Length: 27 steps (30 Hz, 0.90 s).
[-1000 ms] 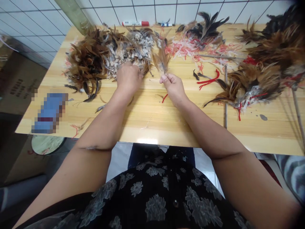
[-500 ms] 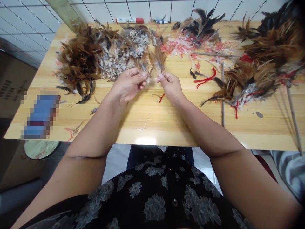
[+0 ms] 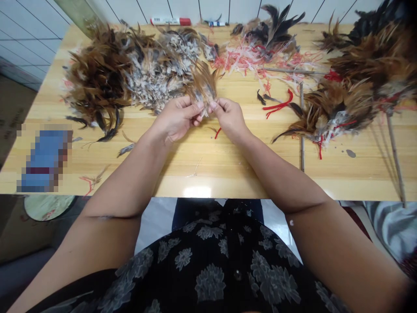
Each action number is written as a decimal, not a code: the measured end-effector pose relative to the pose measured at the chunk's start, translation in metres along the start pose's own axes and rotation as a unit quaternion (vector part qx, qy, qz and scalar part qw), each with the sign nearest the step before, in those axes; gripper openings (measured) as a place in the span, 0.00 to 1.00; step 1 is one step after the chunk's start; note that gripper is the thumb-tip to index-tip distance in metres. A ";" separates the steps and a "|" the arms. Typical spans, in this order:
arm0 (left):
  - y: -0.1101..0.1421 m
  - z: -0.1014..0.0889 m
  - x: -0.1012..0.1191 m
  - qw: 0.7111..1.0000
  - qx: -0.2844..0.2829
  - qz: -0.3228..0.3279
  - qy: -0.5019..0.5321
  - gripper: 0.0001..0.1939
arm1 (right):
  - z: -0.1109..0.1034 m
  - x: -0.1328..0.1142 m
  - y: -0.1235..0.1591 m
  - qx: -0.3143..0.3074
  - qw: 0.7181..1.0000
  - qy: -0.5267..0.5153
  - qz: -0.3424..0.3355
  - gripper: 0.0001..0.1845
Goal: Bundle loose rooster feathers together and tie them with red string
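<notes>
Both hands meet mid-desk (image 3: pixel 228 174): left hand (image 3: pixel 176 119) and right hand (image 3: pixel 230 117) each pinch the same feather tuft (image 3: pixel 202 84) at its base, just before the feather pile (image 3: pixel 140 71).

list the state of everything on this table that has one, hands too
left hand: pinching the small bunch of brown feathers, off the table
right hand: pinching the same bunch at its base
small bunch of brown feathers: held upright, fanned
big heap of loose brown and grey feathers: lying spread out
red cord: loose, untied
red-capped white marker: capped, lying flat
feather duster on thin stick: lying flat, bound with red cord
</notes>
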<state>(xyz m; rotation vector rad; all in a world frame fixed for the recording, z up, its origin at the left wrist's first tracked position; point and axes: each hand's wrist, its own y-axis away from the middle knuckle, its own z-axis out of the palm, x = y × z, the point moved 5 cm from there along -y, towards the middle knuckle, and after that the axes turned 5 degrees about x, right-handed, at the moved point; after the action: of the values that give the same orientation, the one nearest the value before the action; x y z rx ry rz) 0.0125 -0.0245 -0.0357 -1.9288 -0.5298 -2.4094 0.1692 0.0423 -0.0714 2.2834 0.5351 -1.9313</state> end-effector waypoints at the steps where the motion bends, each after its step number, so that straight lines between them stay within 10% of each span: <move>1: 0.001 0.001 -0.001 1.000 -0.005 -0.004 -0.002 0.19 | 0.000 0.000 0.000 0.002 1.000 0.000 0.002 0.29; 27: -0.002 0.000 -0.004 0.999 0.011 0.039 -0.004 0.21 | 0.004 0.001 0.006 -0.006 0.996 0.078 -0.034 0.28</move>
<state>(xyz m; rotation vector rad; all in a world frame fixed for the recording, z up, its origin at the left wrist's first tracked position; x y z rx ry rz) 0.0128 -0.0232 -0.0403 -1.9133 -0.4706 -2.3400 0.1677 0.0361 -0.0734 2.4515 0.6473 -1.7821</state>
